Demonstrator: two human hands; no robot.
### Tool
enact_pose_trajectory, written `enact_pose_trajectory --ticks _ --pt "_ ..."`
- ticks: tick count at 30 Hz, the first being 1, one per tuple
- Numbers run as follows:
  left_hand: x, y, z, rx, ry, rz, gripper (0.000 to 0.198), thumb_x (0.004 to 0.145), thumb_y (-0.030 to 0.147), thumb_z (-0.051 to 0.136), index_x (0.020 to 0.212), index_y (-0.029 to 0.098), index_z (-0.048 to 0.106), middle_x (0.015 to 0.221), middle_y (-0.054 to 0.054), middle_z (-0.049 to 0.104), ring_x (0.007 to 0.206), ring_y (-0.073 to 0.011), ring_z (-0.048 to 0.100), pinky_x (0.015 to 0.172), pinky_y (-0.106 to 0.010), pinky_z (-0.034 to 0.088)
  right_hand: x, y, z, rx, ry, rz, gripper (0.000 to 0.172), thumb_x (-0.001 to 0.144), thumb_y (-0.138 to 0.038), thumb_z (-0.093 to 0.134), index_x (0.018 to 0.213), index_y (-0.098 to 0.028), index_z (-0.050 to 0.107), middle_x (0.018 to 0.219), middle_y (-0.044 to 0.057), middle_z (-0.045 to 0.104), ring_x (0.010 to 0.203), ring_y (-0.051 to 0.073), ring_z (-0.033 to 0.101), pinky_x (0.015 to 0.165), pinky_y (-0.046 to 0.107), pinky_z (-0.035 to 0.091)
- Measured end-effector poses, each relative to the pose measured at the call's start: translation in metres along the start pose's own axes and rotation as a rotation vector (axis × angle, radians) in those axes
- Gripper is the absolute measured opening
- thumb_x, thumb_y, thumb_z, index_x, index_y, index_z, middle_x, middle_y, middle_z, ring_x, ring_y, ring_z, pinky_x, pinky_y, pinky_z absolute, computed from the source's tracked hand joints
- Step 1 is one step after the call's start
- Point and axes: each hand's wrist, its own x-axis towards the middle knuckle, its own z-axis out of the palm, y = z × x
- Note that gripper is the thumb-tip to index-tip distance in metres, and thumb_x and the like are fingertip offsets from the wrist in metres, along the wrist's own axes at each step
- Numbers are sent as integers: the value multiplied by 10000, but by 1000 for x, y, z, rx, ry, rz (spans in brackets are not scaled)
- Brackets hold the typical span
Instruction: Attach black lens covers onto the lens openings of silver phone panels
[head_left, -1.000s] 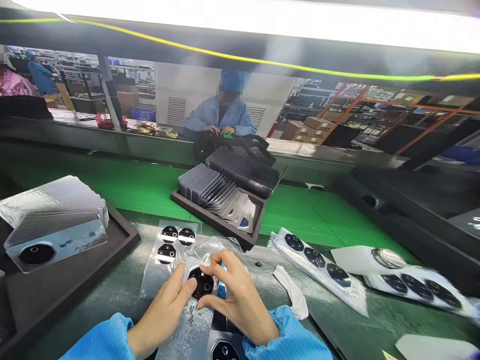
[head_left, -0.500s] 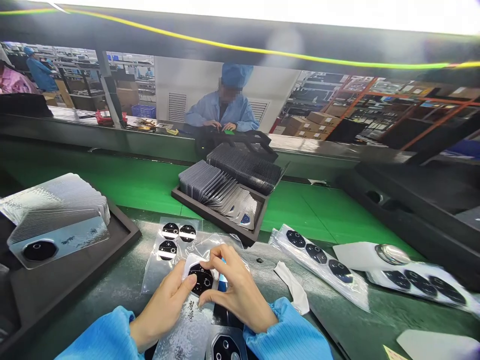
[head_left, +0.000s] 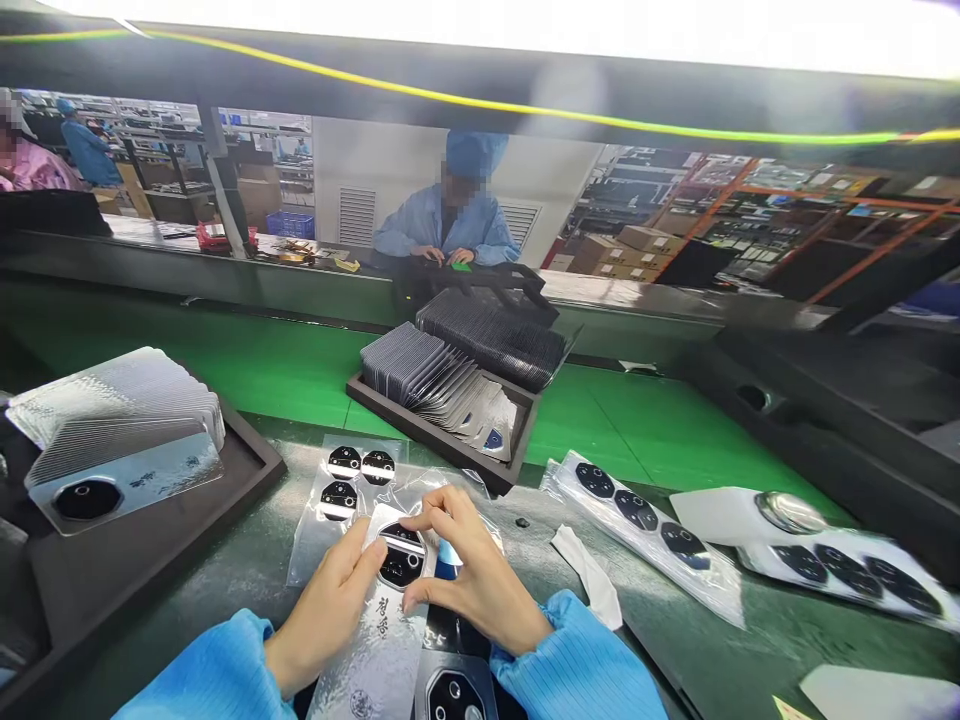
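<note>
A silver phone back cover [head_left: 390, 640] lies tilted in front of me, with a black octagonal camera lens cover [head_left: 403, 567] at its upper end. My left hand [head_left: 330, 600] grips the back cover's left edge, its thumb beside the lens cover. My right hand [head_left: 469, 575] curves around the lens cover, index finger at its top edge and thumb at its lower right. Under the back cover is a fixture [head_left: 457, 690] with another black octagonal lens piece, partly hidden by my right sleeve. Left of my hands, a clear sheet [head_left: 307, 555] carries 3 round black lens covers.
A dark tray [head_left: 251, 465] with fanned silver back covers stands left. Another tray [head_left: 439, 440] of stacked panels sits on the green belt [head_left: 600, 430]. To the right lie a bagged lens strip [head_left: 660, 570] and a crumpled white strip [head_left: 589, 575]. A co-worker [head_left: 450, 220] sits opposite.
My left thumb has slid slightly left off the lens cover, so more of its face shows. The back cover's tilt has shifted, and a bright reflection now crosses the lens cover.
</note>
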Motion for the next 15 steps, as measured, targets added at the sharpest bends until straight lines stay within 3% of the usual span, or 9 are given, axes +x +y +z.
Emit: enact_pose_trajectory --ticks 4,8,12,15 --pt "0 3 0 -31 -2 21 452 973 447 423 1347 219 532 1401 -63 544 1244 -254 524 1074 -385 407 -1 2 -2 58 41 12 324 818 -430 714 1060 -241 607 989 47 500 943 231 516 820 383 474" --pt "1 -1 0 -74 -5 30 487 963 489 426 1350 209 520 1423 -65 521 1319 -254 459 1144 -392 326 -5 -1 -2 20 149 -15 163 934 -222 556 1086 -264 598 1019 47 507 959 211 515 821 370 465" --pt "1 -8 0 -60 101 -70 550 922 520 482 1341 166 524 1463 -98 475 1416 -285 329 1194 -424 218 -11 -8 4 -159 128 -195 404 900 -38 429 1156 -293 610 1063 56 544 972 209 509 807 373 453" --pt "2 -10 -1 -79 138 -96 555 893 537 520 1312 176 550 1456 -96 486 1422 -302 321 1189 -433 228 -14 -12 8 -260 64 -287 422 899 -31 419 1129 -307 640 998 47 593 913 201 522 752 355 438"
